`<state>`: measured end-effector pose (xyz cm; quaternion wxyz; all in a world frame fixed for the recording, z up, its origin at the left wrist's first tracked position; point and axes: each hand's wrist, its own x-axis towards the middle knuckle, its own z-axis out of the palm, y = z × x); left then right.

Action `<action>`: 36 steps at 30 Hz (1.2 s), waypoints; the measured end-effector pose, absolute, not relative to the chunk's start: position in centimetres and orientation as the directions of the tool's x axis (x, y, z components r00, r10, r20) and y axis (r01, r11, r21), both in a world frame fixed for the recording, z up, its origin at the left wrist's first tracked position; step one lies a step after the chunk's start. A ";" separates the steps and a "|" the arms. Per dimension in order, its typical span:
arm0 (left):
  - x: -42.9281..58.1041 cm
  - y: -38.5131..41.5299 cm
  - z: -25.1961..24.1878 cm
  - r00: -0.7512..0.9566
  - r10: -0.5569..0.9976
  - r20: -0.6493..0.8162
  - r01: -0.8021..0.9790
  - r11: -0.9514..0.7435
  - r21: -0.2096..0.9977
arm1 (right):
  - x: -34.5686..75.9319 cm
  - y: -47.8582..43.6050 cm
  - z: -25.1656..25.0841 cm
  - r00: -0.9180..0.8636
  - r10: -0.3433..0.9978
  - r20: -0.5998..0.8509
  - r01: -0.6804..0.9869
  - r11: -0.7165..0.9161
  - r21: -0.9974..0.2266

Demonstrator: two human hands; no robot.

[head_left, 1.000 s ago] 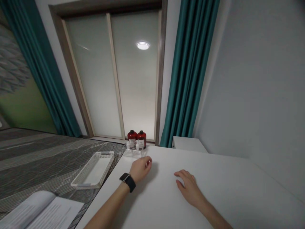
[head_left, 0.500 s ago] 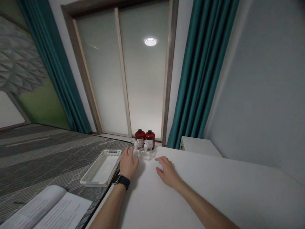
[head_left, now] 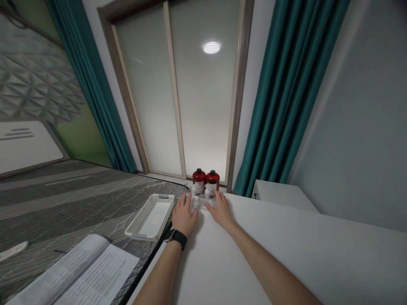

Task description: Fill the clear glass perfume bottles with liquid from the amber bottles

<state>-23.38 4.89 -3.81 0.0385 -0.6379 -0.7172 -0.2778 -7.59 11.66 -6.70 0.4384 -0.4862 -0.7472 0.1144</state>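
Note:
A clear plastic tray (head_left: 200, 204) sits at the far end of the white table, with small clear bottles (head_left: 207, 194) in it. Two red bottles (head_left: 199, 178) with black caps and white labels stand at its back. My left hand (head_left: 185, 215), a dark watch on its wrist, is closed about the tray's left side, thumb toward the front. On the opposite side my right hand (head_left: 221, 211) grips the tray's right end, its thumb at the front and its fingers along the side. The fingertips are partly hidden against the tray.
Left of the white table (head_left: 222, 262), a white basket (head_left: 130, 231) and an open book (head_left: 95, 262) lie on a grey patterned cloth (head_left: 79, 199). A white cabinet (head_left: 282, 195) stands beyond the table's right side. Teal curtains (head_left: 280, 97) flank the frosted door (head_left: 203, 110).
My right hand has moved left and forward onto the tray's right side. My left hand stays at the left side. The whole view has shifted, so the scene sits farther right.

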 end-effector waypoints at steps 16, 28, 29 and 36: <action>-23.8 5.6 -3.9 -0.130 0.852 0.506 0.801 -0.211 0.561 | -4.7 8.9 -5.3 -0.215 0.846 0.487 0.601 0.508 -0.617; -23.6 5.3 -4.1 -0.138 0.855 0.499 0.784 -0.214 0.583 | -2.0 7.8 -4.5 -0.197 0.876 0.440 0.535 0.472 -0.701; -23.6 5.4 -4.1 -0.142 0.850 0.508 0.782 -0.218 0.584 | -1.6 7.7 -4.5 -0.193 0.879 0.437 0.527 0.468 -0.709; -22.8 3.9 -2.0 -0.158 0.765 0.624 0.745 -0.322 0.583 | 1.6 5.1 -4.6 -0.219 0.900 0.376 0.480 0.435 -0.762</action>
